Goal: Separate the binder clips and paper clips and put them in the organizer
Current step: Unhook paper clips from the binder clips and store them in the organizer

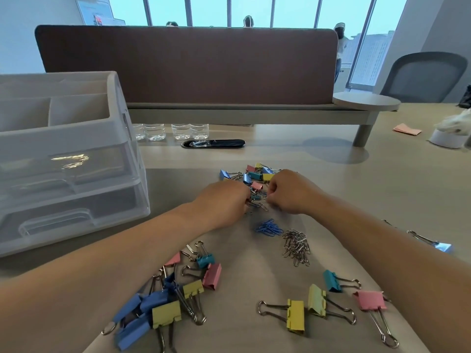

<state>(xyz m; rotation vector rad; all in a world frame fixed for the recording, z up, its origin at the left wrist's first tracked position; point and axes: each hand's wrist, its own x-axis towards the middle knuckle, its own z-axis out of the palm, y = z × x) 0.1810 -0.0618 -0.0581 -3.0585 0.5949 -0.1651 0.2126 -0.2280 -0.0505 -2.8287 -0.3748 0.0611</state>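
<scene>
A mixed heap of small coloured binder clips and paper clips [256,175] lies mid-table. My left hand [224,200] and my right hand [290,191] both rest at its near edge, fingers curled down into the clips; what each pinches is hidden. Nearer me lie a small bunch of blue paper clips [269,227] and a pile of silver paper clips [297,247]. Large binder clips sit in a group at the front left [168,299], and several lie spread at the front right [318,301]. The clear plastic organizer [63,159] with drawers stands at the left.
A brown desk divider [188,64] on a raised shelf crosses the back. Water bottles [173,131] and a dark cable slot [214,143] sit under it. A lone blue binder clip [438,245] lies far right. A grey chair [423,77] stands at the back right.
</scene>
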